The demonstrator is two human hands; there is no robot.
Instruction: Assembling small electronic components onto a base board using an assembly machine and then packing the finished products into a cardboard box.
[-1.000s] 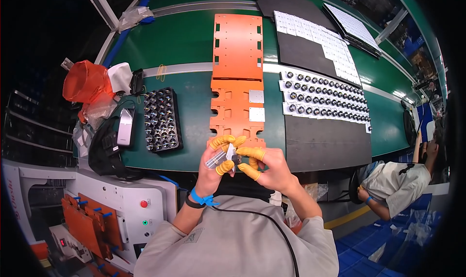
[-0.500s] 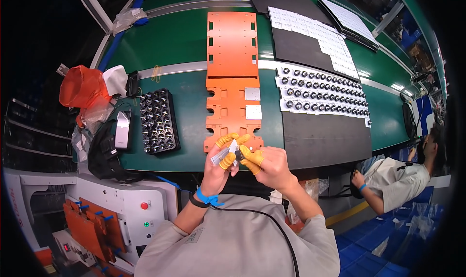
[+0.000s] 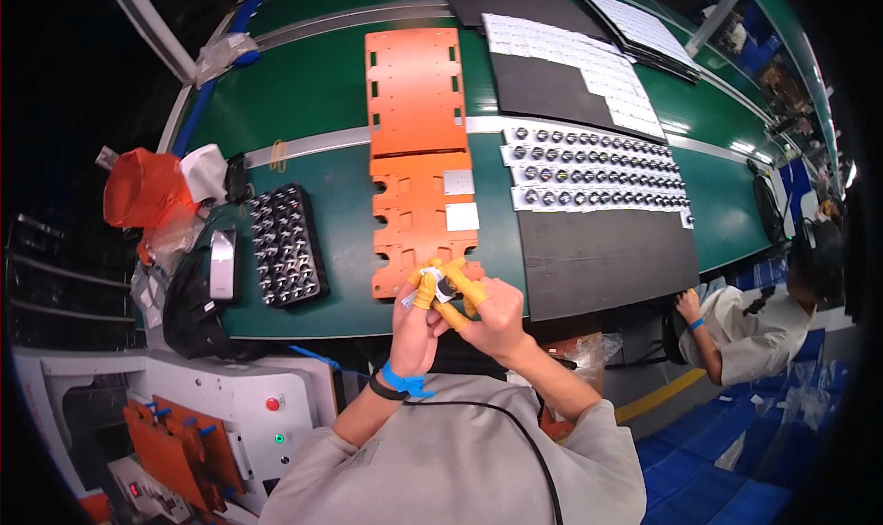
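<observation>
Just past the table's near edge, my two hands meet in yellow finger cots. My left hand (image 3: 417, 315) has its fingers closed around a small white plate (image 3: 439, 293). A small black round part (image 3: 448, 288) shows against the plate, and my right hand (image 3: 492, 315) pinches at it from the right. Fingers hide much of both pieces. Beyond my fingertips lies an orange slotted fixture (image 3: 411, 214), with two pale square plates, one (image 3: 457, 182) above the other (image 3: 462, 217), on its right side. A flat orange panel (image 3: 414, 92) adjoins its far end.
On the left stands a black tray (image 3: 322, 286) of round parts, beside a grey slab-like device (image 3: 223, 265) and an orange bag (image 3: 140, 189). Rows of white plates with black round parts (image 3: 598, 171) lie on a dark board (image 3: 607, 258) at right. Another person (image 3: 736, 327) sits at far right.
The view has shifted, so the table's things appear farther left. Between my fingers the white plate has turned, and my hands have drawn closer around it.
</observation>
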